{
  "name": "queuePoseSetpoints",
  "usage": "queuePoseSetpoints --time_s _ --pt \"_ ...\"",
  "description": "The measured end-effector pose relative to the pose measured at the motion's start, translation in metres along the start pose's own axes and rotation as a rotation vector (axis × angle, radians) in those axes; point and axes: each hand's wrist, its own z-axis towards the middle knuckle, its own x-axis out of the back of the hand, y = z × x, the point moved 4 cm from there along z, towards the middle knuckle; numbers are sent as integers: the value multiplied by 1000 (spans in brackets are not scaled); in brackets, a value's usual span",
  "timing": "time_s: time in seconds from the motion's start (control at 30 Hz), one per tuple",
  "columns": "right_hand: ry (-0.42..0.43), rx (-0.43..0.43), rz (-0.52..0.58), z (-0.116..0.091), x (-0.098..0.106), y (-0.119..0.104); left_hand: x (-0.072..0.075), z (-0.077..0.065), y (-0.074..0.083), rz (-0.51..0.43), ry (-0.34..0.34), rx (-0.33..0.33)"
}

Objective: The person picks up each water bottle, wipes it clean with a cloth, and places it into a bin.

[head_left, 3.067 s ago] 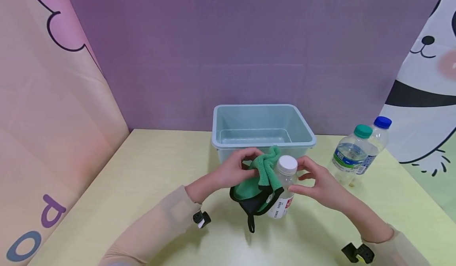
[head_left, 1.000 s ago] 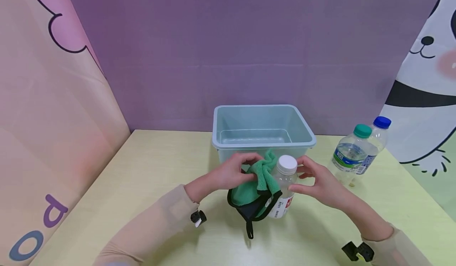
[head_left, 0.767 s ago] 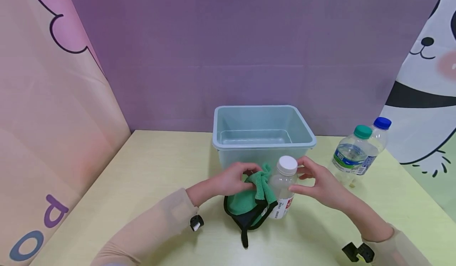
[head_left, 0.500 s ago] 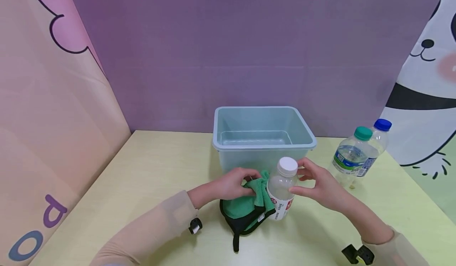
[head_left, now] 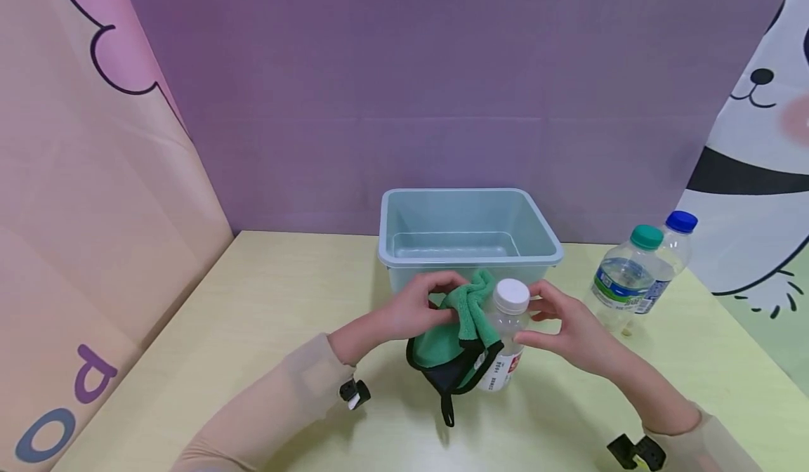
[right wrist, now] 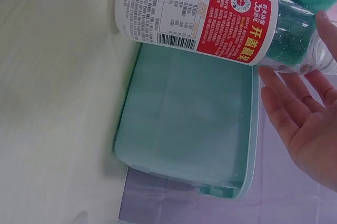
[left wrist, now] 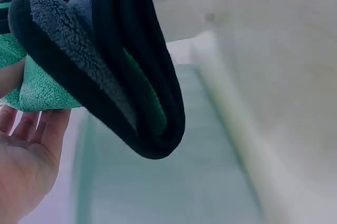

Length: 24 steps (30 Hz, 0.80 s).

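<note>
A clear plastic bottle (head_left: 499, 370) with a white cap and a white and red label stands upright on the table, in front of the bin. My right hand (head_left: 571, 331) steadies it near the shoulder, thumb on the near side and fingers behind. In the right wrist view, the fingers of that hand (right wrist: 310, 113) lie along the bottle's upper part. Bunched in my left hand (head_left: 420, 307) is a green cloth (head_left: 442, 345) with a black border and hanging loop. The cloth lies against the bottle's left side, hiding part of it. Its grey-blue underside shows in the left wrist view.
Directly behind the hands stands a light blue plastic bin (head_left: 468, 258), with nothing visible inside. Two more bottles stand to the right, one with a green cap (head_left: 622, 275) and one with a blue cap (head_left: 681, 223). A purple curtain (head_left: 379, 107) hangs behind the table.
My left hand took the cloth down along the bottle's side and away from the shoulder, then back up to roughly its earlier height. The right hand and bottle stayed nearly still.
</note>
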Motion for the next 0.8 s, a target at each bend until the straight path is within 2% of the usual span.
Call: queuePoseSetpoints --time_s 0.17,0.3,0.63,0.8 --pt "-8 -14 4 -1 1 0 4 8 16 -54 15 -45" --pt "-8 -4 3 0 1 0 4 10 19 -58 20 -51" --pt "-20 -43 26 0 1 0 1 0 0 33 -9 -3" --pt "-16 -55 30 -1 0 0 -5 -6 -13 116 -61 8"
